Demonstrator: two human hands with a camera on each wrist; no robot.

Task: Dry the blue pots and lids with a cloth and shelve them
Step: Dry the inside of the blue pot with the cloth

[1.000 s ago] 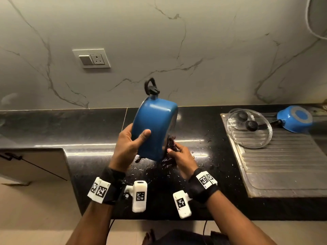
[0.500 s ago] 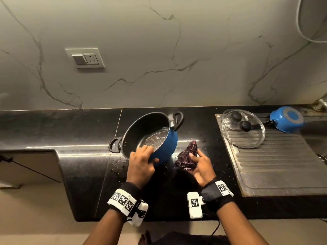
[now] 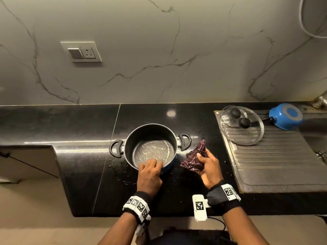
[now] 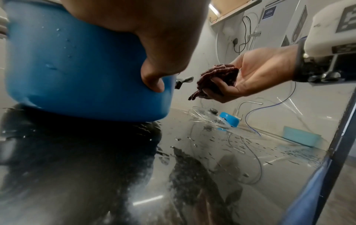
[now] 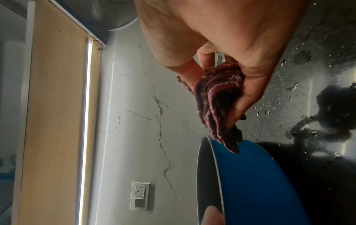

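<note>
We see the round blue pot with a dark non-stick interior and two black loop handles (image 3: 150,147) standing upright, mouth up, on the wet black stone counter (image 3: 85,156), near its front edge. Our left hand (image 3: 150,174) grips the pot's near rim, fingers curled over into the interior and thumb pressed against the blue outer wall, as the left wrist view shows. Water droplets cling to that wall. Just right of the pot, our right hand (image 3: 209,167) holds a folded maroon patterned cloth (image 3: 193,159) pinched between thumb and fingers; in the left wrist view it is raised clear of the counter and apart from the pot. Farther right, on the ribbed steel draining board (image 3: 276,160), we see two clear glass lids with black knobs (image 3: 242,125) overlapping, and beside them a small blue saucepan turned bottom up (image 3: 285,116). Behind the counter rises a white marble-veined wall (image 3: 159,50) bearing a switch and socket plate (image 3: 81,52).
</note>
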